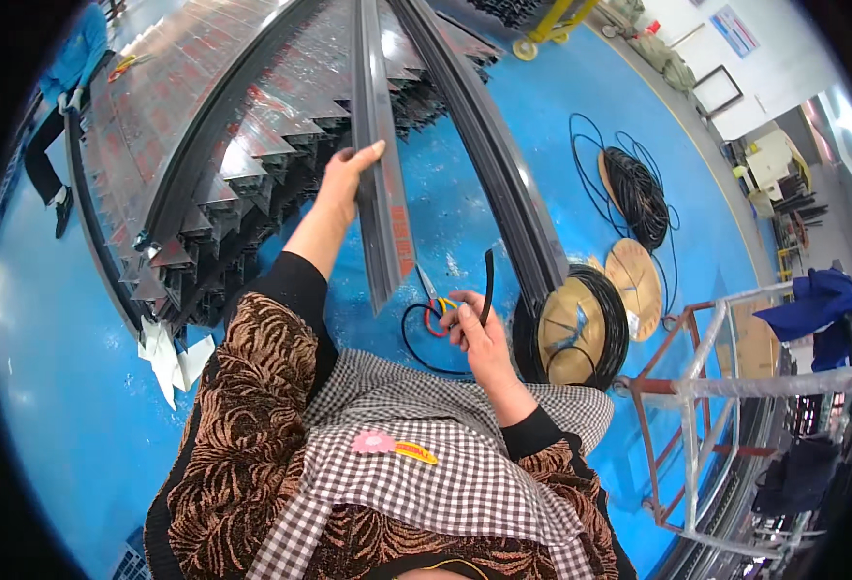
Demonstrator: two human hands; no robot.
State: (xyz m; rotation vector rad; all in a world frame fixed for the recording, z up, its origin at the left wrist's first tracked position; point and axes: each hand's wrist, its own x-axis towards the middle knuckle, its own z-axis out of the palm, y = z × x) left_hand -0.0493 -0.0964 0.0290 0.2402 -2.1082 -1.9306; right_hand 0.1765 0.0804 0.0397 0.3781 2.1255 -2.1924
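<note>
Head view: grey profile (378,227) in the left hand (349,182), black strip (489,285) in the right hand (479,340)

The left hand is closed round the grey profile, thumb across its face, the near end hanging over the blue floor (542,87); the right hand pinches the black strip, its free end standing up above the fingers, apart from the grey profile; a loop of it lies on the floor to the left of that hand, beside the scissors (436,307), which nobody holds.

As far as I can judge, the work on this piece is at an early point; both parts are in hand, yet they do not touch, so whatever joins them is left to do; a stack of profiles (300,77) lies ahead to the left and a long dark profile (484,145) reaches down on the right, near a black coil (616,324); whether any of these are finished I cannot tell.

Red printed characters run along the grey profile, with more red marks over the stack; the apron (426,488) bears a patch (414,451) with small red lettering on yellow; a blue and white sign (734,31) hangs on the wall, too small to make out.
</note>
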